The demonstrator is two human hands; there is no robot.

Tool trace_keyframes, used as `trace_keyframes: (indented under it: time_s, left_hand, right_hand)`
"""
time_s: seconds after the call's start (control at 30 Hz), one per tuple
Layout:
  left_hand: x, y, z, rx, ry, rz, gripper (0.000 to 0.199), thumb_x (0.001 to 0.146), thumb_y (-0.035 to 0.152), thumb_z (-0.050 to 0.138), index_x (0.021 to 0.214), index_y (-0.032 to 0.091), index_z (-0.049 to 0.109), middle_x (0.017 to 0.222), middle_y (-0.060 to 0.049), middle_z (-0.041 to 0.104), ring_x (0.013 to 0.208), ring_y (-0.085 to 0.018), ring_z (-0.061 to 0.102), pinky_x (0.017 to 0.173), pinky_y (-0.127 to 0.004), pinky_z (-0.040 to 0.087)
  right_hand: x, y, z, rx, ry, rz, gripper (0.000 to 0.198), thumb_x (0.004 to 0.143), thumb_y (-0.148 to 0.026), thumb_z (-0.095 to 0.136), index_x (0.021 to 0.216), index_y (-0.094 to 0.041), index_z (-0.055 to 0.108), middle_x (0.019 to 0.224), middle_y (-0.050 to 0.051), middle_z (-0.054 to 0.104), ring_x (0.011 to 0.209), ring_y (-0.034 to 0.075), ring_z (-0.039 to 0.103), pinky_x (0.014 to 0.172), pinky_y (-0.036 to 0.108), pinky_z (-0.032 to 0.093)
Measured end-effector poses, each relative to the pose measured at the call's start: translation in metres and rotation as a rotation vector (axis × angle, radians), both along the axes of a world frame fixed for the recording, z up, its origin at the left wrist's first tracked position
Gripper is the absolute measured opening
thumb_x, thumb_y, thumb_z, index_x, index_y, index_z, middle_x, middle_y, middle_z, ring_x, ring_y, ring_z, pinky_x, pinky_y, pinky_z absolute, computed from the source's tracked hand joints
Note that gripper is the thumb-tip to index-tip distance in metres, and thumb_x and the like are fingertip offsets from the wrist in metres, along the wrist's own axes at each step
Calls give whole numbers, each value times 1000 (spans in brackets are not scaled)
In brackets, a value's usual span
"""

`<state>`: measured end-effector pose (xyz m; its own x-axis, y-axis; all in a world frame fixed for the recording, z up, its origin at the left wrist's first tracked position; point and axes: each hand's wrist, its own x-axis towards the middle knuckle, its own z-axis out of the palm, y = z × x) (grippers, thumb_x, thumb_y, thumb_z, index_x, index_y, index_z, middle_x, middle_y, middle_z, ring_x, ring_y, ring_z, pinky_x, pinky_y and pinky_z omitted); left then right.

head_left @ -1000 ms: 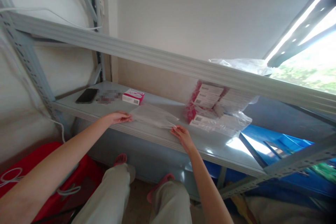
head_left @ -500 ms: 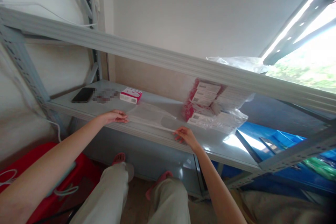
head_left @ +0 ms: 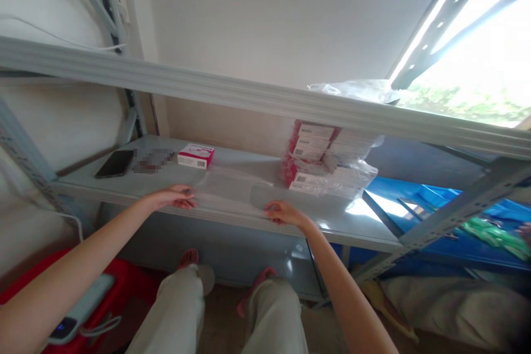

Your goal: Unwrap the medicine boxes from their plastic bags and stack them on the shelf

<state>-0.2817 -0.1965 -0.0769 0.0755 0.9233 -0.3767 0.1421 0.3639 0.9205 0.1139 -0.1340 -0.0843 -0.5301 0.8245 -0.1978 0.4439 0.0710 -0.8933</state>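
A clear plastic bag [head_left: 230, 191] lies flat along the front of the grey metal shelf [head_left: 332, 218]. At its left near corner my left hand [head_left: 176, 197] is closed, thumb and fingers pinching the film. My right hand [head_left: 286, 213] pinches the right near corner, just over the shelf's front edge. Behind the bag sits a pink and white box [head_left: 196, 155]. To the right, several similar boxes [head_left: 311, 149] are stacked inside clear wrapping.
A black phone [head_left: 115, 164] lies at the shelf's left end, beside a blurred patch. A grey beam [head_left: 232, 91] crosses above the shelf. At lower left is a red stool or tub [head_left: 136, 282] with a white device [head_left: 85, 310] on it. Blue bins [head_left: 440, 199] stand at right.
My view has shifted slightly, so the shelf and phone appear further left. Both hands stay at the bag's near corners, and its near edge looks flatter against the shelf.
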Motion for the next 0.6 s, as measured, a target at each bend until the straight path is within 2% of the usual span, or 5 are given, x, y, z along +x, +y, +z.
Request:
trace_keyframes:
  time_s: [0.1,0.27,0.4,0.5,0.6]
  left_hand:
    - [-1,0,-5,5,11,20,62,54,32,85,106,14,57,78,-9,74,66,-18,68,63,-25,52]
    - [-4,-5,-1,5,156,-87,73,61,43,78,122,16,48,81,-9,73,61,-19,67,52,-23,45]
    - [7,-1,16,259,668,57,55,73,45,66,119,19,52,66,-5,69,71,-27,68,61,-29,47]
    - [44,12,22,542,989,153,35,81,32,55,114,20,57,94,-11,69,106,-31,60,90,-38,43]
    - [95,30,7,703,1132,34,43,82,21,49,125,14,49,133,-16,51,128,-28,42,107,-40,29]
  right_hand:
    - [-7,5,-9,42,23,-4,30,55,-42,76,66,-17,65,45,-4,56,37,7,42,38,19,30]
    - [13,8,-5,9,-64,0,34,62,-51,72,70,-20,62,43,-5,53,37,9,45,41,21,35]
    - [8,6,13,442,-226,-324,19,71,-38,70,75,-21,63,67,3,66,64,18,61,61,28,46]
    - [-34,9,25,708,-376,-418,19,83,-28,58,99,-21,65,106,10,66,103,25,58,85,34,43]
    - [-90,16,22,717,-348,-288,35,91,-26,42,122,-17,55,120,11,61,116,23,51,97,35,37]
